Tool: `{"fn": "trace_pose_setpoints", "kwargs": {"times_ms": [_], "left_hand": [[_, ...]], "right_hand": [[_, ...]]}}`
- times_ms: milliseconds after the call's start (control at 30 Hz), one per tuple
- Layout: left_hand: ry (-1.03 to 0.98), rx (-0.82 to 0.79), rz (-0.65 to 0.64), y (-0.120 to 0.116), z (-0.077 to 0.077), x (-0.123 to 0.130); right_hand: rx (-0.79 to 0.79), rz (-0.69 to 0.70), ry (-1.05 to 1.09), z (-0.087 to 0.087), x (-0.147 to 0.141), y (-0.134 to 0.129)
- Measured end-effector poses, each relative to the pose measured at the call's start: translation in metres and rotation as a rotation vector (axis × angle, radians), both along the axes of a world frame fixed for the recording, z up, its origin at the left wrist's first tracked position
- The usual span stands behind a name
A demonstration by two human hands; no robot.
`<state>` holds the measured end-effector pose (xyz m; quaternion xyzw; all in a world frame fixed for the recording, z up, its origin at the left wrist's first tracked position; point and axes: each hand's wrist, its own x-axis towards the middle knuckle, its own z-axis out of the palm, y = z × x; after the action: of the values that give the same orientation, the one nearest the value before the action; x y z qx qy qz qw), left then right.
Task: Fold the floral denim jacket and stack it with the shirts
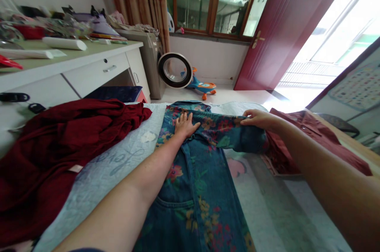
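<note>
A dark teal garment with a floral print [208, 188] lies lengthwise on the bed, its collar end away from me. One sleeve [225, 129] stretches across its upper part toward the right. My left hand [185, 125] rests flat near the shoulder, fingers spread. The thumb and fingers of my right hand [257, 119] pinch the upper edge of the sleeve, close to the cuff end. Beyond my right hand sits a folded rust-red garment [311, 137], partly covered by my forearm. A crumpled dark red garment [74, 133] is heaped at the left.
A pale quilted cover [124, 168] lies under the clothes. At the left stands a white desk [97, 65] loaded with clutter. Past the bed are a washing machine with its round door [175, 70] swung out, a blue and orange ride-on toy [203, 86] and a red door [276, 22].
</note>
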<state>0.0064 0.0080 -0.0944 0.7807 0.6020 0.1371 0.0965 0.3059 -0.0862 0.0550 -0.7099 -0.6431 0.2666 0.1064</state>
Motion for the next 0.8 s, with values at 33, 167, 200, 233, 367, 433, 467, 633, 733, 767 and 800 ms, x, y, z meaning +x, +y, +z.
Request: {"fn": "trace_pose_setpoints", "kwargs": {"times_ms": [33, 167, 200, 233, 367, 433, 467, 633, 733, 767, 800], "left_hand": [[0.003, -0.004, 0.003, 0.0, 0.0, 0.0], [0.009, -0.006, 0.005, 0.0, 0.0, 0.0], [0.008, -0.002, 0.004, 0.0, 0.0, 0.0], [0.006, 0.001, 0.004, 0.0, 0.0, 0.0], [0.006, -0.013, 0.007, 0.001, -0.002, -0.001], [0.007, -0.017, 0.004, 0.001, -0.002, -0.001], [0.006, -0.012, 0.002, 0.001, -0.002, -0.001], [-0.002, -0.005, 0.0, 0.0, 0.0, -0.001], [-0.018, -0.001, 0.0, 0.0, 0.0, -0.001], [-0.03, 0.007, 0.001, 0.0, 0.0, -0.002], [-0.045, 0.019, 0.001, 0.001, 0.0, -0.002]], "right_hand": [[-0.045, 0.015, 0.015, 0.004, 0.002, -0.003], [-0.219, 0.057, 0.022, 0.025, 0.01, -0.012], [-0.224, 0.052, 0.023, 0.031, 0.01, -0.014], [-0.218, 0.045, 0.033, 0.037, 0.009, -0.017], [-0.111, -0.009, 0.184, 0.056, -0.011, -0.028], [-0.06, -0.043, 0.225, 0.062, -0.023, -0.033], [-0.042, -0.057, 0.214, 0.065, -0.028, -0.035], [-0.011, -0.066, 0.02, 0.077, -0.004, -0.032], [-0.019, -0.026, -0.101, 0.069, 0.034, -0.023], [-0.033, -0.034, -0.174, 0.063, 0.044, -0.021], [-0.043, -0.058, -0.27, 0.055, 0.05, -0.019]]}}
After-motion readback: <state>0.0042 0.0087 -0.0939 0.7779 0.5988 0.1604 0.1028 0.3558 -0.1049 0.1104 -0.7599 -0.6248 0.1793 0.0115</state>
